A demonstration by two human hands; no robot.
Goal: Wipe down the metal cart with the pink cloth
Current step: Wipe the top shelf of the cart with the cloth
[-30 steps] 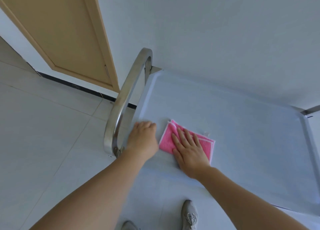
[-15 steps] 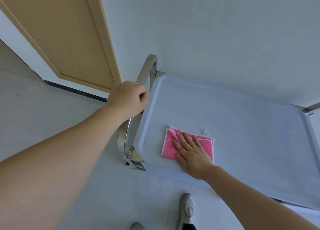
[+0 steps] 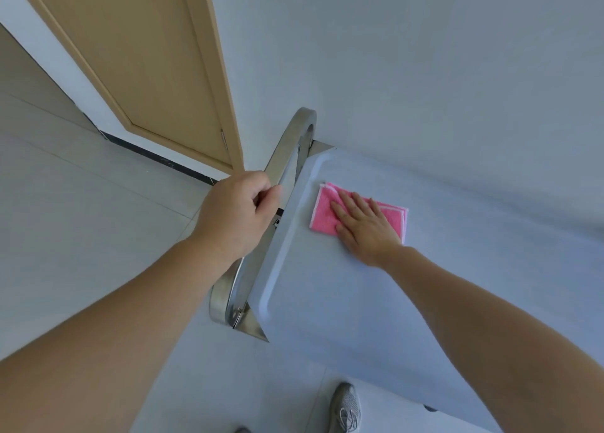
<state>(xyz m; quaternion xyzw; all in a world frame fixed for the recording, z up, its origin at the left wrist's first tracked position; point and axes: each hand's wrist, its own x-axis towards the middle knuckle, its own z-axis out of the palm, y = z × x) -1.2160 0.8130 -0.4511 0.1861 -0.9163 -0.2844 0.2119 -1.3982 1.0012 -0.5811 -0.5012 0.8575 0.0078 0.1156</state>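
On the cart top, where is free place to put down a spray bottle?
Bare surface lies right of the pink cloth toward the far wall, and near the front corner of the cart top. It is crowded only where the right hand presses the cloth by the handle.

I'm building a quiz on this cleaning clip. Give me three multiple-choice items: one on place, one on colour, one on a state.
1. Where does the cloth lie?
A. On the cart's top, near the handle end
B. On the floor
C. Over the handle

2. What colour is the cloth?
A. Blue
B. Pink
C. Yellow

3. What is the left hand doing?
A. Lying flat on the cloth
B. Hanging free
C. Gripping the handle

Answers: A, the cloth lies on the cart top; B, it is plainly pink; C, the left hand curls round the handle, while the right hand presses the cloth.
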